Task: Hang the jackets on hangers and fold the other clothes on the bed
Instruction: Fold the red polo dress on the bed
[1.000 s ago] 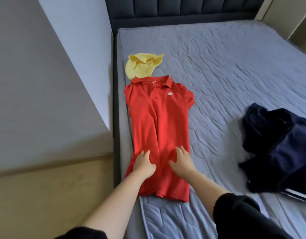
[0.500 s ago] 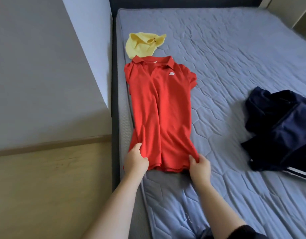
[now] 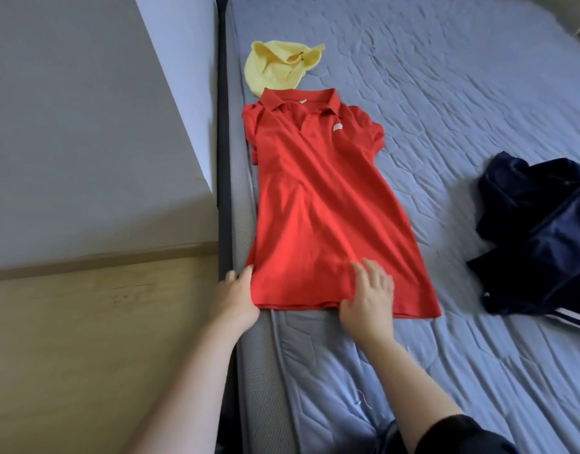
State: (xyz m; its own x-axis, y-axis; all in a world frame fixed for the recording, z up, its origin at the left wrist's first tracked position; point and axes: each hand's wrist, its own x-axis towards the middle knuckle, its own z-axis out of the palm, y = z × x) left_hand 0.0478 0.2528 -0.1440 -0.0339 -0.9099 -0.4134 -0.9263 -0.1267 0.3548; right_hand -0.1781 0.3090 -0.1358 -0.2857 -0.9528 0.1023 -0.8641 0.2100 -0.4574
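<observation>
My hands meet the hem of a red shirt (image 3: pixel 314 208), laid face up along the left edge of the bed (image 3: pixel 445 77) with its collar pointing away from me. My right hand (image 3: pixel 368 296) lies flat on the hem with fingers spread, probably to smooth it for folding. My left hand (image 3: pixel 234 299) sits at the hem's left corner; whether it pinches the cloth, I cannot tell. A yellow garment (image 3: pixel 275 67) touches the collar. A navy jacket (image 3: pixel 537 231) lies well apart to the right. Bare mattress between them leaves folding room, but on the left the shirt is close to the drop-off.
</observation>
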